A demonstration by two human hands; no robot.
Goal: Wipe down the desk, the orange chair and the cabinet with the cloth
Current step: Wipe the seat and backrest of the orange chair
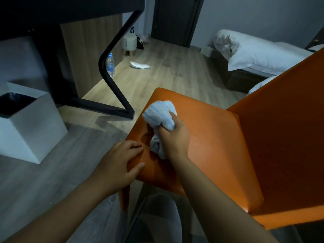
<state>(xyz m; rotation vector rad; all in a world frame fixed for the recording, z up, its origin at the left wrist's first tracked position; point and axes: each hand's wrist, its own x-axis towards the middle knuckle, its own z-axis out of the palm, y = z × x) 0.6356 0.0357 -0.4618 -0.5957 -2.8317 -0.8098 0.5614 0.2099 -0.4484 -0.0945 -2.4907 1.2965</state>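
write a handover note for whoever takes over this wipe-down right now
Right hand: grips the bunched light-blue cloth on the seat of the orange chair.
Left hand: rests flat on the seat's near corner, apparently steadying it.
The desk is at upper left, beyond the chair; the cabinet cannot be picked out in this view.
Done: cannot tell, no wipe marks show.
Left: finish the seat, probably the backrest, then the desk and cabinet if not yet wiped.
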